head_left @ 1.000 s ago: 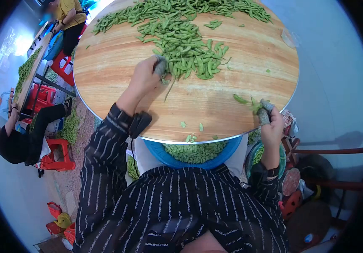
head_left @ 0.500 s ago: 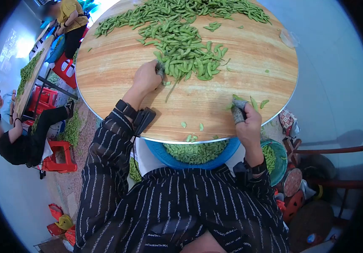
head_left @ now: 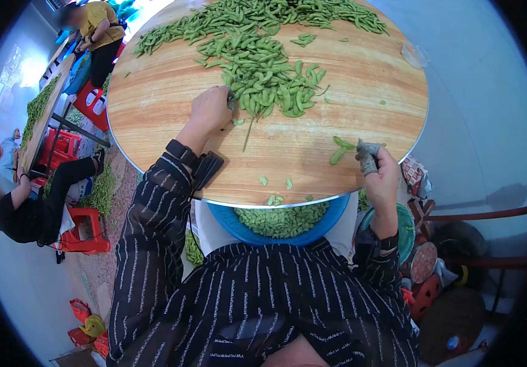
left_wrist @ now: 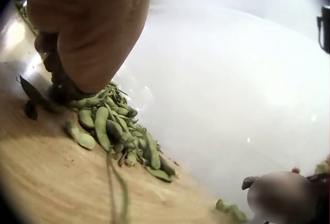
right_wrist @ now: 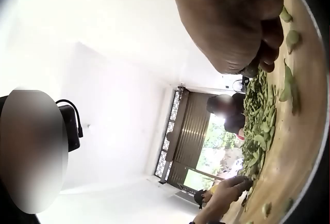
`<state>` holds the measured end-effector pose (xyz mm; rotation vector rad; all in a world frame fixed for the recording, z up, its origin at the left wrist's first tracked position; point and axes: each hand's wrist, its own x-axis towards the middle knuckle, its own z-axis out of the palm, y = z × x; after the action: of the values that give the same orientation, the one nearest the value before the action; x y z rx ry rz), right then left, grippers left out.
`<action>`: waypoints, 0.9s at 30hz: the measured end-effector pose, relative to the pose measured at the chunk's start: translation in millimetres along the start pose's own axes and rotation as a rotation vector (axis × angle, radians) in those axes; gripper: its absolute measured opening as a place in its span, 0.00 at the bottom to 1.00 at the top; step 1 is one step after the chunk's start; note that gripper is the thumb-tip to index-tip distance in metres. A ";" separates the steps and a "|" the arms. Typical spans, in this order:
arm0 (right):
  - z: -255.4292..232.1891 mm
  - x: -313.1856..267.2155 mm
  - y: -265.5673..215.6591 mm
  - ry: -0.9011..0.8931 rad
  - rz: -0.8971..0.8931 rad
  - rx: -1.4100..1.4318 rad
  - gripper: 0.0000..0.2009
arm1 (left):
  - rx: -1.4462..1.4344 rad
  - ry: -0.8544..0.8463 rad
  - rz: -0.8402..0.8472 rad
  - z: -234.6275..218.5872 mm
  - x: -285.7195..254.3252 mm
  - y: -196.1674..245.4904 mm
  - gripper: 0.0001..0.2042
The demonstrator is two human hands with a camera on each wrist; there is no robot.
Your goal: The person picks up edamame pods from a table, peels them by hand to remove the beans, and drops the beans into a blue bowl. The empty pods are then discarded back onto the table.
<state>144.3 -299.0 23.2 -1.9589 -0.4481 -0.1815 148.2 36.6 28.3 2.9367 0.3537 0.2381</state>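
A heap of green soybean pods [head_left: 269,82] spreads over the round wooden table [head_left: 165,104]. My left hand [head_left: 211,111] rests at the heap's near left edge, fingers curled down and a grey cover on a fingertip. In the left wrist view, pods [left_wrist: 103,126] lie right below those fingers, whose undersides are hidden. Over the table's right side, my right hand [head_left: 382,177] has its thumb and forefinger, in grey covers, bent toward each other. Beside their tips lie a few loose pods [head_left: 339,153]; I cannot tell whether one is pinched.
Below the table edge, a blue basin [head_left: 214,214] holds shelled beans [head_left: 282,221]. A green tub [head_left: 405,235] stands at right, and a clear plastic cup [head_left: 415,55] sits at the table's far right. Other people [head_left: 19,208] sit near a second table at left, by red stools [head_left: 86,229].
My right hand moved left toward the table's middle, then back right; the loose pods beside its fingertips lie differently. My left hand has stayed by the heap.
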 end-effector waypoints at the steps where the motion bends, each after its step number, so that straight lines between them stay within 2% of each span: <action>1: -0.6 2.0 2.6 0.024 0.033 0.057 0.14 | 0.035 0.036 0.029 -1.5 -1.9 2.3 0.09; 3: -1.7 4.7 -2.2 0.049 0.067 0.115 0.14 | 0.014 0.033 0.016 0.8 2.8 -2.5 0.08; 5: -6.6 6.4 -18.8 0.022 0.097 -0.279 0.12 | -0.013 0.028 0.007 4.5 3.6 -7.5 0.08; 6: -5.7 6.2 -13.8 0.026 0.097 -0.282 0.12 | -0.005 0.086 0.022 4.8 3.1 -9.3 0.08; 8: -1.6 3.9 0.6 -0.003 0.079 0.120 0.11 | 0.000 0.141 0.038 4.1 -1.0 -14.9 0.08; 9: 0.1 1.8 -2.8 0.000 0.081 0.120 0.11 | -0.119 0.179 0.062 -1.1 -5.3 -17.5 0.07; 10: 5.6 -1.9 -10.8 -0.069 0.161 0.289 0.11 | -0.238 0.215 0.086 -7.3 -10.7 -16.2 0.06; 11: 12.7 -5.4 -19.3 -0.139 0.242 0.457 0.11 | -0.238 0.211 0.088 -12.9 -19.0 -11.7 0.06; 13: 31.4 -8.6 -35.0 -0.166 0.290 0.513 0.11 | -1.211 -0.208 -0.118 -27.1 -42.2 4.0 0.04; 14: 39.5 -8.0 -41.8 -0.245 0.326 0.617 0.11 | -1.212 -0.214 -0.120 -28.9 -53.2 11.0 0.04; 15: 46.3 -7.1 -46.4 -0.324 0.361 0.720 0.11 | -1.335 -0.295 -0.121 -29.5 -64.0 18.6 0.04; 16: 53.0 -5.6 -48.3 -0.322 0.365 0.719 0.11 | -1.457 -0.377 -0.121 -30.2 -73.4 25.9 0.05; 18: 64.2 -4.0 -49.5 -0.498 0.374 0.937 0.10 | -1.507 -0.385 -0.121 -31.7 -89.9 40.2 0.04; 21: 70.1 -6.5 -57.1 -0.577 0.386 0.954 0.10 | -1.549 -0.407 -0.106 -31.6 -104.2 51.3 0.04; 27: 68.6 -12.8 -63.1 -0.539 0.464 0.950 0.10 | -1.575 -0.318 -0.082 -28.1 -116.1 63.7 0.05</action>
<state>102.8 -217.1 43.6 -1.0876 -0.3147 0.7486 45.9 -48.9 51.8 1.3625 0.1079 -0.0099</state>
